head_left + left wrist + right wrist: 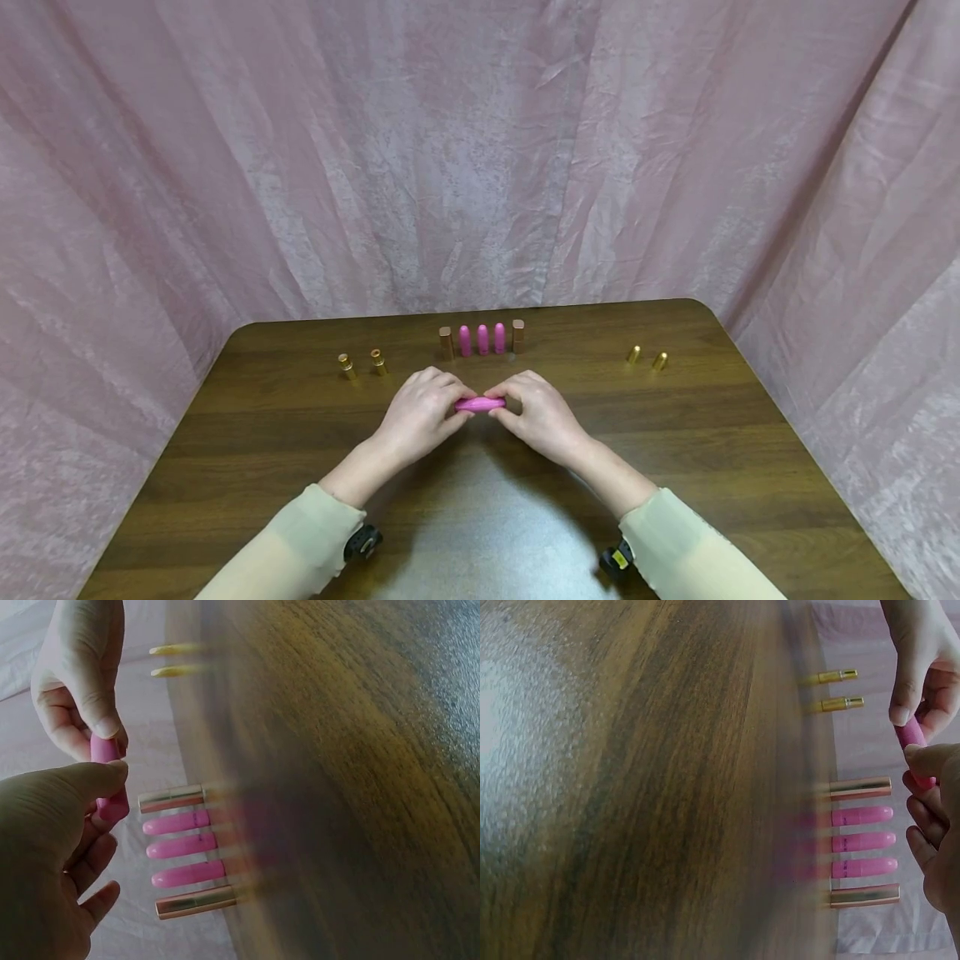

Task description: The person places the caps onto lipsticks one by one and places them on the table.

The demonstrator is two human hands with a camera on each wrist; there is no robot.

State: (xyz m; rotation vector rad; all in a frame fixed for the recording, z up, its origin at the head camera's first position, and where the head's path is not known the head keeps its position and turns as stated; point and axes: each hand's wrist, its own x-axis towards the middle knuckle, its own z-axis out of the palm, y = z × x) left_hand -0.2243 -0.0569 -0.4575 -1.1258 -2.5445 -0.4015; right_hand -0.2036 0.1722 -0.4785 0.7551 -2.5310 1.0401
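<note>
Over the middle of the table, my left hand (425, 410) and right hand (542, 416) pinch a pink lipstick tube (481, 404) between them, one at each end. The tube lies level in the head view, with thumbs and fingertips covering both its ends. In the left wrist view its pink middle (103, 750) shows between the two thumbs. Just beyond the hands, several lipsticks stand upright in a row: three pink round-topped tubes (483, 340), flanked by a rose-gold tube (446, 342) on the left and another rose-gold tube (518, 336) on the right.
Left of the row stand two gold lipstick tubes (378, 362) with narrower tops. Far to the right are two small gold round-topped pieces (633, 354). The brown wooden table (285, 433) ends at a pink curtain (450, 167) behind and at both sides.
</note>
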